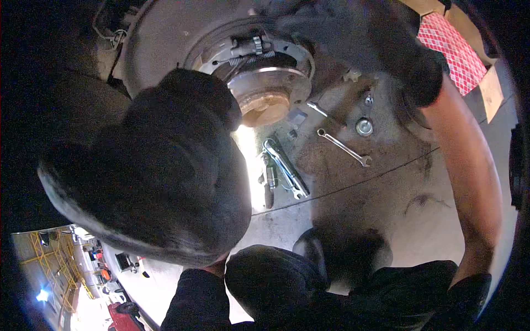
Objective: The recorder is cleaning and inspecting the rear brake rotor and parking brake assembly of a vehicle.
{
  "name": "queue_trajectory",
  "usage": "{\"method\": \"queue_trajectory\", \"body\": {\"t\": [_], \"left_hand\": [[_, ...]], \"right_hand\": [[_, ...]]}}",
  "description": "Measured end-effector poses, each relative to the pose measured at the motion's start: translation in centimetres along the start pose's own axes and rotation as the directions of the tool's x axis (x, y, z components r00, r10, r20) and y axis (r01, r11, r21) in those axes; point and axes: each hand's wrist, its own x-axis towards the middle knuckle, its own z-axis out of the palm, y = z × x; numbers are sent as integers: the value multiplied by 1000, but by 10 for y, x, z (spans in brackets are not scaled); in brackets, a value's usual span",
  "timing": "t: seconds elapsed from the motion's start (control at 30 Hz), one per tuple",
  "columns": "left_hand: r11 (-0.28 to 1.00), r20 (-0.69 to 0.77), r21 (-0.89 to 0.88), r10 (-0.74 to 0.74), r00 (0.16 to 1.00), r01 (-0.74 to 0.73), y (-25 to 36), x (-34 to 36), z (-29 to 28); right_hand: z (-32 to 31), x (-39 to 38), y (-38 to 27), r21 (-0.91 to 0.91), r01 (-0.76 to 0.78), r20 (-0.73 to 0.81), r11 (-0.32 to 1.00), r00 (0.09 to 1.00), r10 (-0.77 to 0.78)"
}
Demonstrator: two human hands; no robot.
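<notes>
A round brake assembly fills the top middle, with a rusty-edged wheel hub (265, 94) jutting toward me. A toothed adjuster (251, 46) with a coil spring (255, 59) sits above the hub. My left hand (165, 160), in a dark glove, looms large just left of the hub; its fingers are lost in darkness. From the right my bare forearm runs up to my right hand (406, 66), also gloved, which reaches across beside the upper right of the brake. Blur and shadow hide its fingers and anything in them.
On the floor lie a combination wrench (343, 148), a smaller wrench (324, 112), a group of hand tools (284, 168) and a round metal piece (364, 127). A cardboard box with red-and-white patterned lining (450, 52) stands at upper right. My dark-clothed knee (273, 270) is below.
</notes>
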Motion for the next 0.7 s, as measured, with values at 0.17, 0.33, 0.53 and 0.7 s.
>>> {"method": "queue_trajectory", "body": {"t": [0.17, 0.33, 0.53, 0.7], "left_hand": [[1000, -16, 12, 13, 1000, -13, 1, 1, -4], [1000, -33, 15, 18, 999, -17, 3, 4, -4], [999, -34, 33, 9, 999, -7, 2, 6, -1], [999, -37, 35, -4, 999, 6, 5, 8, 3]], "right_hand": [[6, -4, -1, -263, 2, -72, 965, 997, -22], [7, 4, -5, -367, -418, 712, 831, 450, 540], [27, 5, -30, -265, -266, 348, 927, 870, 349], [30, 4, -34, -61, -218, 135, 974, 965, 224]]}}
